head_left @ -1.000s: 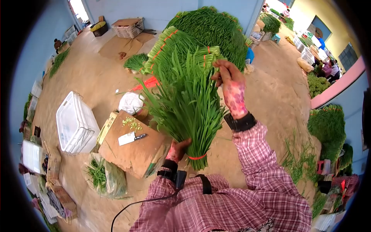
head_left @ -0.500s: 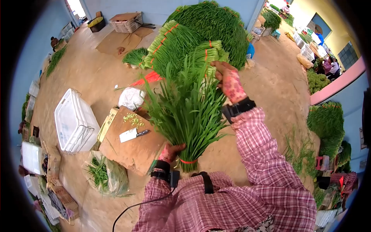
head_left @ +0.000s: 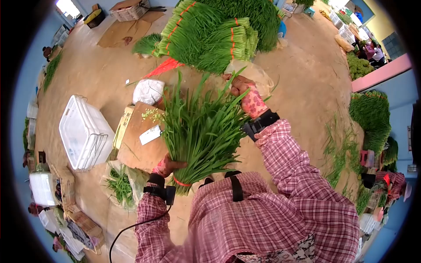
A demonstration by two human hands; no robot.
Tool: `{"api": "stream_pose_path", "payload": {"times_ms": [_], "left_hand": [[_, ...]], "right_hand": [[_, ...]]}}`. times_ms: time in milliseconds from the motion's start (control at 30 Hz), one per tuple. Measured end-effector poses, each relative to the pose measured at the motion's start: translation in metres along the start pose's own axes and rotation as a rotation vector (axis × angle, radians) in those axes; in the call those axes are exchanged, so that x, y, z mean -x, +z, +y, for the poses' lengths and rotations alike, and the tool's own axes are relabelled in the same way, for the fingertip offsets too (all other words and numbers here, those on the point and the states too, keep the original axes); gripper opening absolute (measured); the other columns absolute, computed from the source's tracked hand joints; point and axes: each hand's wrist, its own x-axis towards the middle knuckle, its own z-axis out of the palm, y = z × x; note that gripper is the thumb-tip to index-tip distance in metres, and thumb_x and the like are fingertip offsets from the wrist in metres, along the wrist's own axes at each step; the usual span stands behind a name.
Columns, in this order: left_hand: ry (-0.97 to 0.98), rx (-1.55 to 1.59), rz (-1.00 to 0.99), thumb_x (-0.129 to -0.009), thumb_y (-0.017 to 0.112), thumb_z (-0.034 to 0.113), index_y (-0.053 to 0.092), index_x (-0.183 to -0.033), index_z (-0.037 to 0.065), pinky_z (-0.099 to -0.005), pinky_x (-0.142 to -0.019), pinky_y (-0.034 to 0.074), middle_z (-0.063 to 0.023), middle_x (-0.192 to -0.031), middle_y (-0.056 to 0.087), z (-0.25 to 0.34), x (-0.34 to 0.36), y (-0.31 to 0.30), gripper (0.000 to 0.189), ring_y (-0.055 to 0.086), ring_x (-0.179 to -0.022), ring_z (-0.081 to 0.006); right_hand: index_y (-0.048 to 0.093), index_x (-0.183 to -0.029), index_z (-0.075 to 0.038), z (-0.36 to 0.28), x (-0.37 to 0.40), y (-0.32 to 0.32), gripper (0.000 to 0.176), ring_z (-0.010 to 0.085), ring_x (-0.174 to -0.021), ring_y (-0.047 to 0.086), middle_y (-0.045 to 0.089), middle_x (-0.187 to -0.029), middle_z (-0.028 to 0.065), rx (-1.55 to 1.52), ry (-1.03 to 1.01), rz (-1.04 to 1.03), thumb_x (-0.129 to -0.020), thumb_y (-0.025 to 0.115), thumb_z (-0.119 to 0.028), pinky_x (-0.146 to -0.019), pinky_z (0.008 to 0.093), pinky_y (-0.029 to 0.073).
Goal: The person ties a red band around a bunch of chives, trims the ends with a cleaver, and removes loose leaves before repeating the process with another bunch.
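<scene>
My left hand is closed round the lower stems of a bunch of leafy greens, just above its orange-red band. The long narrow leaves fan upward and to the right. My right hand is at the upper right edge of the leaves, fingers curled and pinched together. Thin leaf tips lie at those fingertips, but what they grip, if anything, I cannot make out. Left of the bunch is a brown board with chopped pale green bits and a cleaver, its handle hidden behind leaves.
Ahead is a large stack of banded greens, with red strips on the floor before it. White crates stand at left, near a plastic bag of trimmings. Loose greens lie at right. Other people work at the room's edges.
The bunch has shifted left and now leans, its tied base moving left with my left hand. My right hand has come slightly left and lower, off the stack in view. The view has tipped downward.
</scene>
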Motion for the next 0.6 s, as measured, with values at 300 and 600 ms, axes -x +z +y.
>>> {"api": "stream_pose_path", "payload": {"times_ms": [300, 600], "left_hand": [[-0.057, -0.209, -0.118, -0.074, 0.083, 0.012, 0.056, -0.129, -0.001, -0.0352, -0.096, 0.049, -0.011, -0.119, 0.066, 0.004, 0.031, -0.017, 0.063, 0.062, -0.107, -0.0217], [-0.108, -0.174, -0.232, -0.074, 0.086, 0.015, 0.058, -0.127, 0.0, -0.0336, -0.092, 0.049, -0.0085, -0.114, 0.069, 0.007, 0.049, -0.023, 0.062, 0.063, -0.103, -0.0178]], "right_hand": [[0.056, -0.132, -0.009, -0.033, -0.007, 0.044, 0.038, 0.0303, -0.109, 0.059, 0.059, -0.124, 0.0158, 1.499, -0.372, -0.488, -0.094, 0.056, -0.01, -0.09, 0.0388, 0.051], [0.046, -0.14, -0.013, -0.045, 0.009, 0.038, 0.049, 0.0156, -0.088, 0.064, 0.059, -0.13, 0.0082, 0.849, -0.288, -0.056, -0.092, 0.048, -0.001, -0.068, 0.0282, 0.054]]}}
